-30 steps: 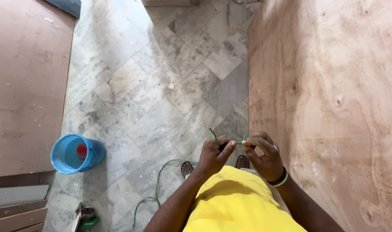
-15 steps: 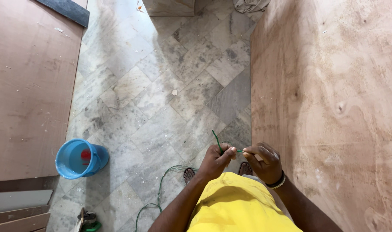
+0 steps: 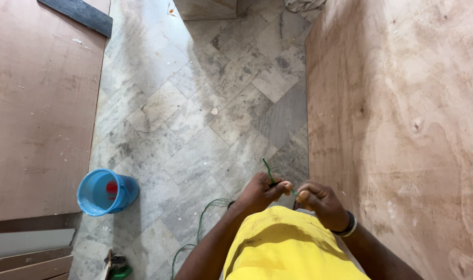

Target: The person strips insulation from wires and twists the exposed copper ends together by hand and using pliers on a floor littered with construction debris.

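My left hand [image 3: 261,191] and my right hand [image 3: 319,201] meet close to my yellow shirt [image 3: 283,246], low in the head view. Both pinch a thin green wire [image 3: 268,170]; a short end sticks up from my left fingers, and a small bit shows between the two hands. More of the green wire [image 3: 201,228] trails down across the floor to the left of my left forearm. A dark band sits on my right wrist.
A blue bucket [image 3: 106,193] with something red inside stands on the grey stone-tile floor [image 3: 205,103]. Large plywood sheets lie at the left [image 3: 37,103] and right [image 3: 402,119]. Wood strips and a small green tool [image 3: 117,265] sit at the bottom left.
The view has tilted slightly, so my hands sit a little lower in the frame. Both hands stay together on the green wire, with small finger movements.
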A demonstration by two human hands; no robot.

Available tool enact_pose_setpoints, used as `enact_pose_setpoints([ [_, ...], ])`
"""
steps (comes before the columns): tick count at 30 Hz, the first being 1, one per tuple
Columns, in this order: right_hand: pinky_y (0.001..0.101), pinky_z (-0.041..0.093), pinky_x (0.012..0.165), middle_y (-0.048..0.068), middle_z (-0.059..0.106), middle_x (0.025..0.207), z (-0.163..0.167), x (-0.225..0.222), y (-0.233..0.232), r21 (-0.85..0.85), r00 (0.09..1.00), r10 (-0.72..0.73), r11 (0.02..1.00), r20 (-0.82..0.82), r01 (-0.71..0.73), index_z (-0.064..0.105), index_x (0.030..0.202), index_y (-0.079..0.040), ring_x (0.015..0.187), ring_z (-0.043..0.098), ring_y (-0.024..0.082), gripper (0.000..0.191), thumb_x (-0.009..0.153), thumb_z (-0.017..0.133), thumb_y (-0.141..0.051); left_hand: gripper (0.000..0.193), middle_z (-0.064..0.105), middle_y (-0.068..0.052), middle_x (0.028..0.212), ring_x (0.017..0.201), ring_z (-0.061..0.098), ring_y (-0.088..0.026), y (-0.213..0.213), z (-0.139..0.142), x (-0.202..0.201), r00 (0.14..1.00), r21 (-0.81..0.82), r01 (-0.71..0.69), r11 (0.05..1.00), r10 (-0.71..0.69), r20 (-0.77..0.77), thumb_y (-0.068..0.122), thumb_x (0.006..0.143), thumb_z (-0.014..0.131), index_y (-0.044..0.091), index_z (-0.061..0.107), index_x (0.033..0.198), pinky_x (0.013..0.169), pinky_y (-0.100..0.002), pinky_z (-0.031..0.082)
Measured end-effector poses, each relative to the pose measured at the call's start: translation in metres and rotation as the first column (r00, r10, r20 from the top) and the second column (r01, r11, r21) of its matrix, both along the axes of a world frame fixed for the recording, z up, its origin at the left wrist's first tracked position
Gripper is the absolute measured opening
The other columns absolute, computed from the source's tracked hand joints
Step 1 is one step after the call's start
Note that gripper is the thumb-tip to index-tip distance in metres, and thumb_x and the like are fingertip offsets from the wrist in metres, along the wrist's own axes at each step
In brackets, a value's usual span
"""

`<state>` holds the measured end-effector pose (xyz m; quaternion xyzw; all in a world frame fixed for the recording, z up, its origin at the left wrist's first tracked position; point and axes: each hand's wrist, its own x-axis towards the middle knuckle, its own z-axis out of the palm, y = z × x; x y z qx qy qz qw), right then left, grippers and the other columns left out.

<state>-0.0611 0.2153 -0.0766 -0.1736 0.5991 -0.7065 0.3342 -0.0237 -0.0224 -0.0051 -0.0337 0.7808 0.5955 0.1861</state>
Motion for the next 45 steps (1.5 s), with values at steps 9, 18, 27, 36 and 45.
enact_pose_setpoints([
  [9, 0.0270, 0.041, 0.058, -0.001, 0.051, 0.068, -0.010, -0.010, -0.005, -0.163, 0.984, -0.111, 0.978, 0.137, 0.133, 0.062, 0.093, -0.004, 0.061, 0.045, 0.008, 0.035, 0.106, 0.060, -0.036, 0.021, 0.071, -0.004, 0.073, 0.064, 0.067, -0.009, 0.016, 0.019, -0.002, 0.973, 0.026, -0.073, 0.997, 0.077, -0.216, 0.026, 0.098, 0.069, 0.006, 0.073, 0.103, 0.060, -0.029, 0.053],
  [18, 0.0340, 0.051, 0.061, 0.002, 0.068, 0.072, 0.047, -0.020, -0.013, 0.703, 0.868, 0.369, 0.711, -0.332, -0.033, 0.074, 0.092, -0.007, 0.065, 0.064, 0.014, 0.028, 0.096, 0.062, -0.033, 0.012, 0.075, -0.003, 0.086, 0.079, 0.073, -0.022, 0.016, 0.018, 0.002, 0.860, -0.284, -0.103, 0.953, -0.058, -0.507, 0.025, 0.096, 0.072, 0.014, 0.074, 0.097, 0.066, -0.035, 0.056],
  [27, 0.0250, 0.036, 0.050, -0.003, 0.049, 0.061, 0.004, -0.010, -0.009, 0.074, 0.994, 0.091, 0.993, 0.067, -0.095, 0.073, 0.091, -0.001, 0.055, 0.039, 0.007, 0.038, 0.103, 0.059, -0.034, 0.024, 0.071, -0.005, 0.070, 0.060, 0.069, -0.018, 0.004, 0.013, 0.009, 0.988, -0.131, -0.058, 0.990, 0.038, -0.149, 0.030, 0.100, 0.066, 0.008, 0.072, 0.092, 0.058, -0.034, 0.054],
  [36, 0.0266, 0.046, 0.058, 0.000, 0.063, 0.073, -0.003, -0.009, -0.001, -0.102, 0.981, 0.190, 0.976, -0.051, -0.194, 0.074, 0.093, 0.000, 0.064, 0.055, 0.007, 0.038, 0.105, 0.061, -0.034, 0.035, 0.070, -0.004, 0.079, 0.075, 0.068, -0.012, -0.004, -0.022, 0.017, 0.993, 0.429, 0.115, 0.896, -0.113, -0.030, 0.031, 0.111, 0.056, 0.002, 0.069, 0.094, 0.069, -0.030, 0.055],
  [45, 0.0313, 0.045, 0.056, 0.005, 0.062, 0.066, 0.040, -0.028, -0.017, 0.559, 0.957, 0.224, 0.825, -0.186, -0.085, 0.078, 0.090, -0.005, 0.059, 0.053, 0.012, 0.027, 0.095, 0.068, -0.030, 0.023, 0.069, -0.004, 0.074, 0.064, 0.064, -0.010, 0.004, -0.008, 0.014, 0.958, -0.039, -0.063, 0.997, 0.050, -0.284, 0.025, 0.097, 0.070, 0.003, 0.074, 0.096, 0.059, -0.030, 0.051],
])
